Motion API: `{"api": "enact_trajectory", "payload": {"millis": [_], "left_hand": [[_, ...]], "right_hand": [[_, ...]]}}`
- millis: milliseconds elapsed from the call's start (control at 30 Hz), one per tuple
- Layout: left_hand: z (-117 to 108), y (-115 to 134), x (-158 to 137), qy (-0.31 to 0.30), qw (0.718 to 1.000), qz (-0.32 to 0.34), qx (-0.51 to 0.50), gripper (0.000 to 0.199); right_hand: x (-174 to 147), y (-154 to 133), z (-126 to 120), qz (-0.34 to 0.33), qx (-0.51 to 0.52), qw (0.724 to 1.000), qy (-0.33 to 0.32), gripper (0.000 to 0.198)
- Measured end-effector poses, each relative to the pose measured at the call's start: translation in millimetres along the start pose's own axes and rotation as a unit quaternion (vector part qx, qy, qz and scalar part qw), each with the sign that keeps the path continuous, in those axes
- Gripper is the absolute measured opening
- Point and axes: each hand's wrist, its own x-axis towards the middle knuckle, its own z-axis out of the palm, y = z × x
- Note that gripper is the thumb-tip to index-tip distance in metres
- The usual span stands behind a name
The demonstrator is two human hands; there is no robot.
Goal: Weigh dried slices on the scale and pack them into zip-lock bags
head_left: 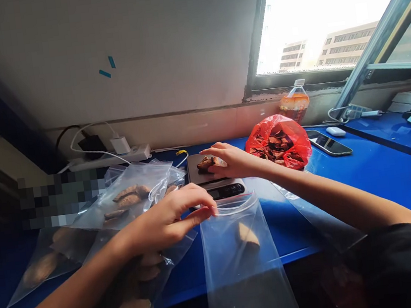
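My left hand [182,211] pinches the top edge of a clear zip-lock bag [237,265], which hangs over the table's front edge. One pale, wedge-shaped piece [248,235] lies inside that bag. Behind it stands a kitchen scale [239,188] with a metal plate and a dark display; no reading can be made out. Over the plate, my right hand [230,160] curls its thumb and fingers around some dried brown slices [206,164]. Part of these slices is hidden by the fingers.
Several filled clear bags [130,195] lie at the left. A red plastic bag [278,142] of dried slices sits right of the scale. Behind it stands a drink bottle [294,102]. A phone [328,143], an earphone case [335,131] and a power strip [140,152] lie farther out.
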Motion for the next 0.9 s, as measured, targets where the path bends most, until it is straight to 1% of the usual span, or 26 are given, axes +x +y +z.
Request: {"api": "enact_trajectory", "payload": {"millis": [100, 200, 300, 367, 500, 567, 633, 667, 733, 767, 833, 900], "left_hand": [[0, -2, 1, -0.002, 1.000, -0.006, 0.008, 0.021], [1, -3, 1, -0.006, 1.000, -0.004, 0.004, 0.020], [1, -1, 0, -0.013, 1.000, 0.000, -0.002, 0.019], [0, 0, -1, -0.014, 1.000, -0.001, 0.001, 0.019], [-1, 0, 0, 0.001, 1.000, -0.003, 0.011, 0.019], [-1, -2, 1, 0.011, 1.000, -0.003, 0.015, 0.018], [-1, -2, 2, 0.018, 1.000, -0.007, 0.018, 0.017], [-1, -2, 2, 0.021, 1.000, -0.009, 0.020, 0.017], [-1, -2, 3, 0.025, 0.999, -0.015, 0.024, 0.018], [-1, -1, 3, 0.029, 0.999, -0.020, 0.027, 0.019], [-1, -1, 3, 0.049, 0.998, -0.030, 0.030, 0.020], [0, -1, 3, 0.079, 0.996, -0.042, 0.028, 0.020]], "right_hand": [[3, -2, 3, -0.030, -0.021, 0.999, -0.018, 0.030], [1, -6, -2, -0.017, -0.016, 0.999, -0.038, 0.023], [-2, -8, -6, -0.018, -0.004, 1.000, -0.022, 0.020], [-4, -7, -5, -0.018, 0.020, 1.000, -0.005, 0.023], [-8, 0, -3, 0.016, 0.051, 0.998, 0.029, 0.031], [-9, 2, -5, 0.029, 0.083, 0.995, 0.048, 0.027], [-11, -1, -11, 0.047, 0.179, 0.980, 0.066, 0.018], [-12, -4, -15, 0.062, 0.243, 0.965, 0.072, 0.017], [-18, -15, -25, 0.102, 0.362, 0.924, 0.074, 0.024], [-21, -22, -30, 0.122, 0.403, 0.904, 0.070, 0.027], [-30, -36, -37, 0.150, 0.452, 0.878, 0.045, 0.031], [-39, -48, -41, 0.152, 0.471, 0.869, -0.005, 0.029]]}}
